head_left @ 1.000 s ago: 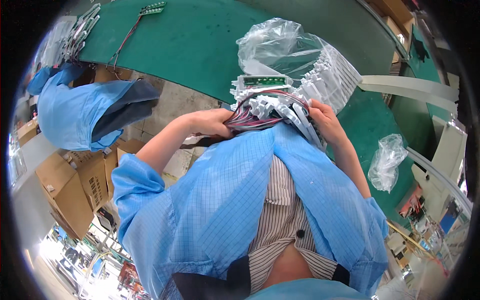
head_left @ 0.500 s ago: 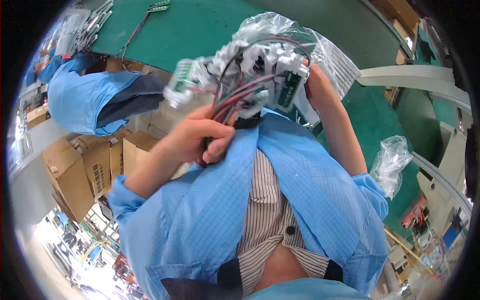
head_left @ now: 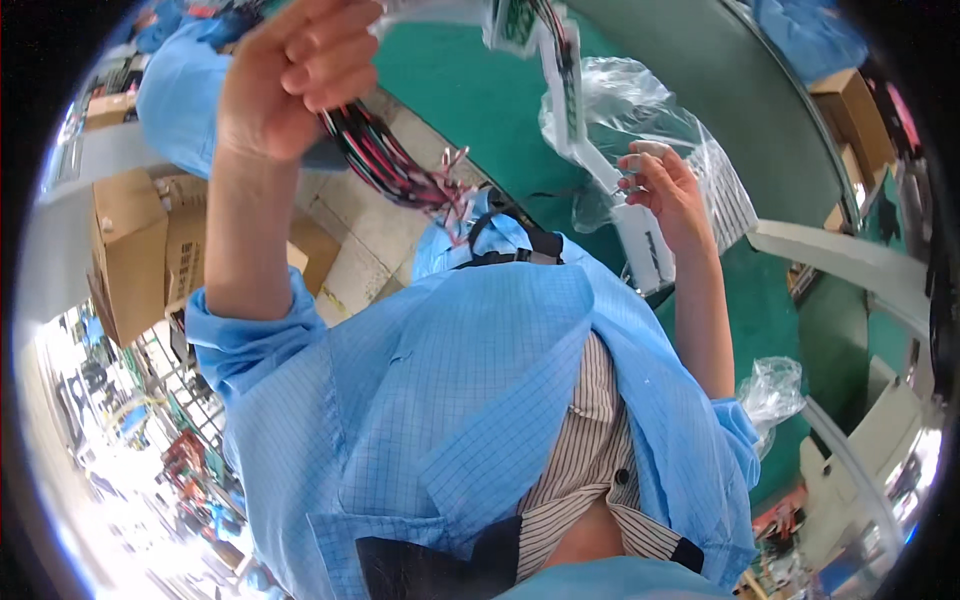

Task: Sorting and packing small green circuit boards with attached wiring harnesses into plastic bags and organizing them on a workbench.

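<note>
Raised at the upper left, my left hand (head_left: 300,85) is closed around a bundle of red, black and white wires (head_left: 385,165). The loose wire ends hang down toward my waist. White plastic strips with small green circuit boards (head_left: 515,25) extend at the top edge, partly cut off. One such white strip (head_left: 565,85) slants down toward my right hand (head_left: 675,200). That hand is over the table with its fingers apart and lightly bent, and nothing shows in it. A white flat case (head_left: 645,245) lies beside its wrist.
A clear plastic bag (head_left: 630,95) lies on the green table (head_left: 440,65), and another crumpled one (head_left: 772,395) is at the right. Cardboard boxes (head_left: 130,250) stand at the left. A person in a blue coat (head_left: 180,90) is at the upper left. A pale curved bar (head_left: 840,250) crosses at the right.
My left hand has lifted up and away with the wire bundle, and the strips have swung to the top edge. My right hand has come away from the strips and lowered.
</note>
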The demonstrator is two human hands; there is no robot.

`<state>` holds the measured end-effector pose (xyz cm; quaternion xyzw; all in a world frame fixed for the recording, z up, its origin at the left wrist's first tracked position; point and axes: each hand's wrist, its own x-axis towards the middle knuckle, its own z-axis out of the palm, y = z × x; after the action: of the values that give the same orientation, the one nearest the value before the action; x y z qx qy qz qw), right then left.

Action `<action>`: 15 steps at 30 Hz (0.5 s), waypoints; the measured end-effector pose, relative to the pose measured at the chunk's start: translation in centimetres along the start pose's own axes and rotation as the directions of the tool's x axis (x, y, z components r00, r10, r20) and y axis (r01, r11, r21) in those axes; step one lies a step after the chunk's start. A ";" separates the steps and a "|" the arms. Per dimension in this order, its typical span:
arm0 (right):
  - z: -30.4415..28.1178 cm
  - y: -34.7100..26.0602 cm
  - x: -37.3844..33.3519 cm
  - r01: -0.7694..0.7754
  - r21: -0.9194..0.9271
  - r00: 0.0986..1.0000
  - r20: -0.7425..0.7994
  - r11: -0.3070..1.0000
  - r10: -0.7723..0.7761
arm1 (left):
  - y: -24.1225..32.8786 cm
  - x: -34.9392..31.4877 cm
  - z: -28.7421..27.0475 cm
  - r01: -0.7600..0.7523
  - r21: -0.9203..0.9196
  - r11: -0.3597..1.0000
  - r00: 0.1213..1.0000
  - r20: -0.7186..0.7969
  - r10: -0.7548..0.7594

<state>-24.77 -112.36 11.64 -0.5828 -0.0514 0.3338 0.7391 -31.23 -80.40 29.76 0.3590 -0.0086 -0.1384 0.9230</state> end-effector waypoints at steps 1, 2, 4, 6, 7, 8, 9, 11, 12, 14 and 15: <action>0.3 0.4 0.8 -0.011 -0.046 1.000 0.003 0.999 0.011 | 1.2 -0.5 0.3 -0.023 -0.013 1.000 0.999 -0.043 0.023; 0.5 1.0 1.5 -0.025 -0.098 1.000 -0.002 0.995 0.025 | 2.2 -1.0 0.2 -0.045 -0.034 0.998 0.996 -0.083 0.042; 0.8 2.4 2.7 -0.074 -0.153 0.997 0.001 0.985 0.075 | 3.3 -1.8 1.0 -0.138 -0.017 0.990 0.981 -0.139 0.135; -0.3 4.7 3.8 -0.058 -0.409 0.998 0.007 0.911 0.067 | 4.8 -3.1 1.0 -0.195 0.171 0.966 0.949 -0.216 0.230; -1.5 6.4 4.5 -0.020 -0.540 0.999 0.030 0.841 0.043 | 5.7 -3.5 0.7 -0.203 0.163 0.966 0.947 -0.218 0.236; -2.3 7.4 4.6 -0.019 -0.546 0.998 0.036 0.838 0.046 | 6.9 -4.3 0.4 -0.155 0.302 0.941 0.961 -0.176 0.215; -2.7 8.1 4.7 0.021 -0.752 0.999 0.043 0.659 0.017 | 8.0 -5.5 0.0 -0.109 0.443 0.890 0.972 -0.138 0.188; -3.6 9.8 4.7 0.069 -0.901 0.998 0.062 0.429 -0.031 | 10.9 -7.8 -2.8 -0.100 0.392 0.914 0.988 -0.069 0.138; -4.1 10.8 4.8 0.002 -0.830 1.000 0.001 0.557 -0.002 | 12.0 -8.0 -4.1 -0.082 0.342 0.936 0.996 0.012 0.083; -3.4 10.5 4.7 -0.065 -0.744 0.998 -0.055 0.665 0.036 | 12.9 -8.0 -5.9 -0.136 0.411 0.901 0.989 0.004 0.147; -3.3 10.5 4.5 -0.131 -0.674 0.991 -0.099 0.727 0.087 | 14.0 -8.2 -7.3 -0.101 0.421 0.901 0.986 -0.078 0.147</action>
<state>-24.35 -111.56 -0.22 -0.8239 -0.1131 0.3172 0.4559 -34.77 -63.53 34.33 0.5527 -0.0106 -0.0546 0.8315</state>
